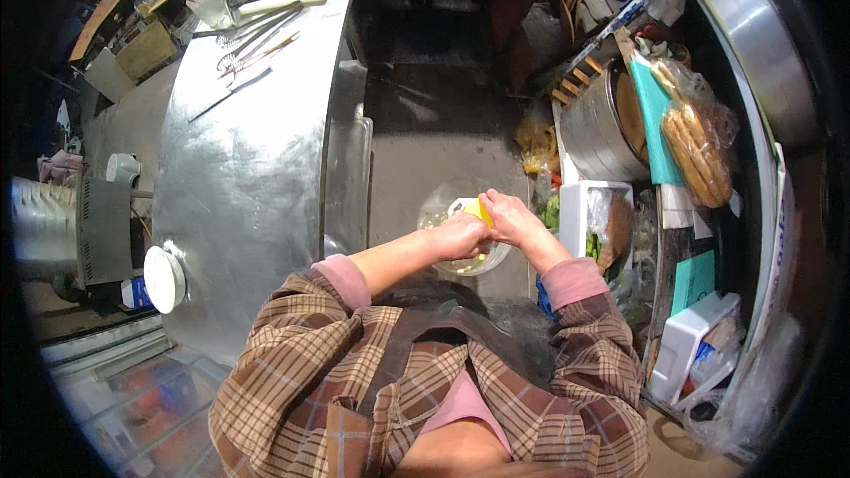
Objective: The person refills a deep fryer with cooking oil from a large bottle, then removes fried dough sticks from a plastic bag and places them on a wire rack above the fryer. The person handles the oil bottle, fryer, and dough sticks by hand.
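My left hand [459,236] and my right hand [511,218] meet in front of my body, their fingers closed around a bright yellow object [478,211]. Most of it is hidden by the fingers, so its kind cannot be told. Just beyond my left knuckles a white rounded edge [457,204] shows; whether it joins the yellow object is unclear. Below both hands stands a round, see-through tub [465,271] on the floor side of the view. Small pale yellowish pieces [435,218] lie inside it.
A steel worktable [252,166] stands at my left, bearing tongs [265,30], a rolling pin [282,3] and a white round lid or bowl [163,279]. At my right are a large metal pot [591,126], a white foam box [574,219] and bagged fried dough sticks [694,153].
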The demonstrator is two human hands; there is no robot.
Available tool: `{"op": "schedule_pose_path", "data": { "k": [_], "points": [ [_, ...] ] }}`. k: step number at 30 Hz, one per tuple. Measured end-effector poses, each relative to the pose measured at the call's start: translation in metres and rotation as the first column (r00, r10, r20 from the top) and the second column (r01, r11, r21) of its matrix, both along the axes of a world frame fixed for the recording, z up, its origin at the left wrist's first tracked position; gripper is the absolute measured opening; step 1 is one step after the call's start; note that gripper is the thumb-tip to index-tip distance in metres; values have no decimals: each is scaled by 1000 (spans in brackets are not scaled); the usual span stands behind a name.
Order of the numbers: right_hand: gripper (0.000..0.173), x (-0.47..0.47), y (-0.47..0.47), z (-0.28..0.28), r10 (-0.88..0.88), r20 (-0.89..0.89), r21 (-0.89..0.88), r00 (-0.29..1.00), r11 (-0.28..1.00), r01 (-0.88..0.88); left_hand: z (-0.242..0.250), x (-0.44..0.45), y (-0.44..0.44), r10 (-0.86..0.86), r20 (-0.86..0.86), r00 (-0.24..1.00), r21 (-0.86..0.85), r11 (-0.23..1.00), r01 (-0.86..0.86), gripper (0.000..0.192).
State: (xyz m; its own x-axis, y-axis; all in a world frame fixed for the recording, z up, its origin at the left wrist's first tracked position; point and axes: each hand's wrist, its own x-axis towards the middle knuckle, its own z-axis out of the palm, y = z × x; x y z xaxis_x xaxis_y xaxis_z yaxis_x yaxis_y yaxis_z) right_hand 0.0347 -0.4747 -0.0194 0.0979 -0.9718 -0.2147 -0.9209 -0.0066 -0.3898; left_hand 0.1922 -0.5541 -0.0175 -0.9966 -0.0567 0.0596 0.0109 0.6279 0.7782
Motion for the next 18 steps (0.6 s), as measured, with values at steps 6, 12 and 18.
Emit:
{"op": "schedule_pose_path", "data": {
  "k": [6, 12, 18],
  "points": [
    [60, -23, -62, 17, 208, 6, 14, 978, 978, -208, 5, -25, -50, 6, -102, 995, 1, 1000, -6, 13],
    [64, -35, -115, 27, 258, 7, -61, 966, 965, -257, 9, -38, -95, 92, -176, 980, -6, 995, -95, 9],
    [56, -58, -172, 11, 147, -16, -52, 989, 988, -148, 0, -55, -143, 162, -10, 987, -22, 987, -162, 7]
  ]
}}
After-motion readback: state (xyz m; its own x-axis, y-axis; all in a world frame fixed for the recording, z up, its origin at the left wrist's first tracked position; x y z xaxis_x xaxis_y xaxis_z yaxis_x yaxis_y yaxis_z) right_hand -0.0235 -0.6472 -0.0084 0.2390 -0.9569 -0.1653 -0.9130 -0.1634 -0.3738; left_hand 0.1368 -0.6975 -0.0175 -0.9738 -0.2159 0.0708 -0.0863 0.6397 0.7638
